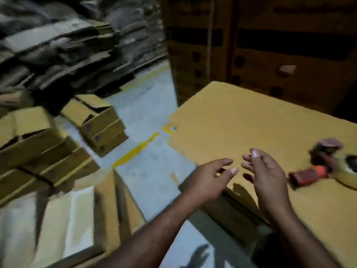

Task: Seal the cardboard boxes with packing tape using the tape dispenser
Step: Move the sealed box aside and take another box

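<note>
A red-handled plastic tape dispenser (316, 171) lies just right of the right hand (269, 176), which hovers spread and empty. So does the left hand (209, 179).

The tape dispenser (316, 167) is smeared by blur, its right end cut off; the stacked boxes (38, 144) blur too.

The top of the desk (241, 122) gives open room ahead of both hands, as far as the wall of stacked cartons (270, 45) that closes its far side. At the right edge the tape dispenser (316, 167) lies on the desk, near the right hand (268, 176). Left of the desk a strip of floor (146, 113) runs free; stacks of cardboard boxes (98, 122) border it, and a larger box (77, 219) stands close at the near left.
</note>
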Action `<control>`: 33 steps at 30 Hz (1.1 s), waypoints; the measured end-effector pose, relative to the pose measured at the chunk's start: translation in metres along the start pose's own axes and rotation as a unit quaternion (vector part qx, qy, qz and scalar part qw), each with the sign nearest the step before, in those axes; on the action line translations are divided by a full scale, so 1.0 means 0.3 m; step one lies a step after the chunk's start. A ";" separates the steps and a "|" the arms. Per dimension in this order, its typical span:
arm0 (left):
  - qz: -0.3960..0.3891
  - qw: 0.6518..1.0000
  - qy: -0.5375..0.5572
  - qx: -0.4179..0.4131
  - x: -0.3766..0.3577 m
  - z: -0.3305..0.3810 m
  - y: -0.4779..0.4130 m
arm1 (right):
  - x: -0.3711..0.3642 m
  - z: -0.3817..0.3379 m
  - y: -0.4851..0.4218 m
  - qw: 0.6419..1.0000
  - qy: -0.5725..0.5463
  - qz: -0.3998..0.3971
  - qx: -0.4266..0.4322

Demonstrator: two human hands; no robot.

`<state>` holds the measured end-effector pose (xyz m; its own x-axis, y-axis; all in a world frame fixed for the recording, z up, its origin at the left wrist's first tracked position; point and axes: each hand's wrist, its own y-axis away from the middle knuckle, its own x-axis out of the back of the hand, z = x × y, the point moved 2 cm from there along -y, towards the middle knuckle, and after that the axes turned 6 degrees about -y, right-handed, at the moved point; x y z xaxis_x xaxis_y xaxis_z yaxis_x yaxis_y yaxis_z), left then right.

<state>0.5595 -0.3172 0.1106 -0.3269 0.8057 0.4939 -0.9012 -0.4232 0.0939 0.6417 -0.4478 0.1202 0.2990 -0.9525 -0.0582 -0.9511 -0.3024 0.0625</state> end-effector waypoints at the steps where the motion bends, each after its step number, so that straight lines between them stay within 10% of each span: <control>1: 0.035 0.999 -0.001 0.025 0.098 -0.078 0.019 | -0.119 0.021 0.004 0.999 0.000 -0.040 -0.012; 16: 0.372 0.858 -0.051 0.349 0.887 -0.822 0.633 | -1.201 0.385 0.261 0.896 0.119 -0.421 -0.077; 33: 0.295 0.806 -0.026 0.512 1.320 -1.833 0.837 | -1.943 1.151 0.484 0.813 0.360 -0.429 -0.161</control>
<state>0.0472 0.1234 -0.1455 -0.5767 0.3308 0.7470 0.1230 -0.8687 0.4797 0.3029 0.0761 -0.1808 0.9190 -0.1250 0.3739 -0.3342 -0.7501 0.5706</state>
